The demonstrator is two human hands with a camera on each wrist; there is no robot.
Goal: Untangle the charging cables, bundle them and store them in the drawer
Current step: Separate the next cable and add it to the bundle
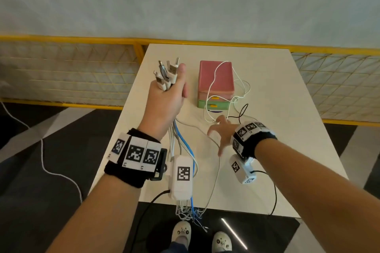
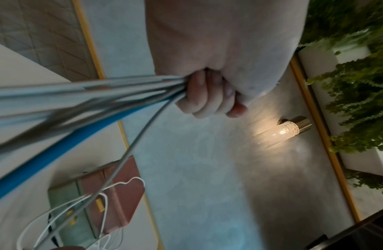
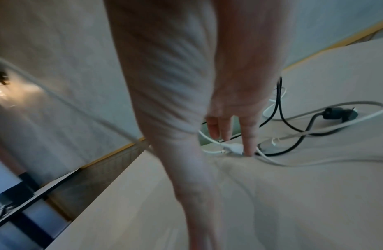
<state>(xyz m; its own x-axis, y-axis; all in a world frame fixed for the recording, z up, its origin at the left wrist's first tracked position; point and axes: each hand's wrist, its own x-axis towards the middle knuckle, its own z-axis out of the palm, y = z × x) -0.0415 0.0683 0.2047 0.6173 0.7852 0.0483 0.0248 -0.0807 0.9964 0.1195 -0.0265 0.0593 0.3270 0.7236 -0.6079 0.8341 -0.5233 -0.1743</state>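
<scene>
Left hand (image 1: 164, 98), raised over the table's (image 1: 267, 150) left edge: grip clamped on a bundle of cables (image 1: 181, 146), plugs (image 1: 167, 74) upward, cords hanging past the near edge. Right hand (image 1: 223, 131): fingers spread, fingertips (image 3: 249, 148) touching a white connector (image 3: 234, 148) among loose cables (image 1: 236, 96) mid-table. Drawer box (image 1: 216, 84) stands toward the far edge, a white cable draped over it.

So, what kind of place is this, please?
Probably an indoor lounge or lobby area, not a workshop: a white table beside a yellow-framed mesh railing, a decorative wall lamp and green plants.
</scene>
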